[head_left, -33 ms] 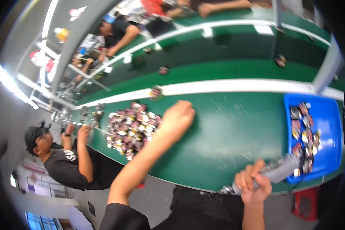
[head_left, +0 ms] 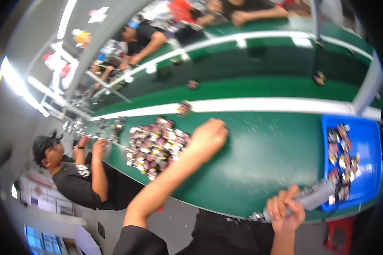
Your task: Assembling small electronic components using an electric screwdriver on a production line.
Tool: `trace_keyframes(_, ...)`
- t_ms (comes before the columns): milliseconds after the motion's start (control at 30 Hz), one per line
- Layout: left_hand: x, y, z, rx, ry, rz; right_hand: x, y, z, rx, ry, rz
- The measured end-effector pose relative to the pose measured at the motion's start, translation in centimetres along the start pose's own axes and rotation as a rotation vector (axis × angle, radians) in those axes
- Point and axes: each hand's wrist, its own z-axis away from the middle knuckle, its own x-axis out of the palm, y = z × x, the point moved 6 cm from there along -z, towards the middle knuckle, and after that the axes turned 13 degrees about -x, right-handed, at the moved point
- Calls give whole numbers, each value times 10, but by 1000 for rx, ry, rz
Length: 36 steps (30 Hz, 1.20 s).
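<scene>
My left hand [head_left: 210,137] is held over the green work surface, just right of a heap of small parts [head_left: 157,146] in brown, black, white and yellow. Its fingers are curled closed, and whatever they hold is hidden. Near the front edge, my right hand [head_left: 286,209] is wrapped round a long grey tool-like object [head_left: 315,196]. One end of that object reaches the blue tray [head_left: 372,170]; the other, toward my body, looks jagged and metallic. Several similar small parts [head_left: 342,157] lie in the tray.
A white rail [head_left: 259,104] runs behind the work surface, with a single part [head_left: 184,109] beside it. Beyond, other parts [head_left: 319,78] lie on a green belt. A co-worker [head_left: 78,170] sits at the left; others are across. A grey post [head_left: 368,85] stands behind the tray. A red stool [head_left: 339,236] is below.
The whole view has shifted slightly, so everything appears a little farther right and lower. Both hands keep about the same place relative to the heap and the tray.
</scene>
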Motion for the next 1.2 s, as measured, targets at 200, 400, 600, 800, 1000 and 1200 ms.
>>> trace_keyframes(200, -19, 9, 10, -190, 97, 205, 4, -7, 10, 96, 2, -48)
trace_keyframes(400, -46, 51, 73, -276, 134, 560, 2, -7, 5, 35, 78, -9)
trace_keyframes(600, -32, 91, 126, -433, -40, 1202, 34, -9, -9, -151, 49, -38)
trace_keyframes(800, -20, 107, 145, -767, -67, 1643, 49, -3, -7, -248, 24, -31)
trace_keyframes(1000, -25, 107, 149, -788, -43, 1619, 57, 0, -2, -256, 75, -58)
trace_keyframes(1200, -23, 117, 146, -718, -50, 1656, 58, -1, -1, -232, 48, -57)
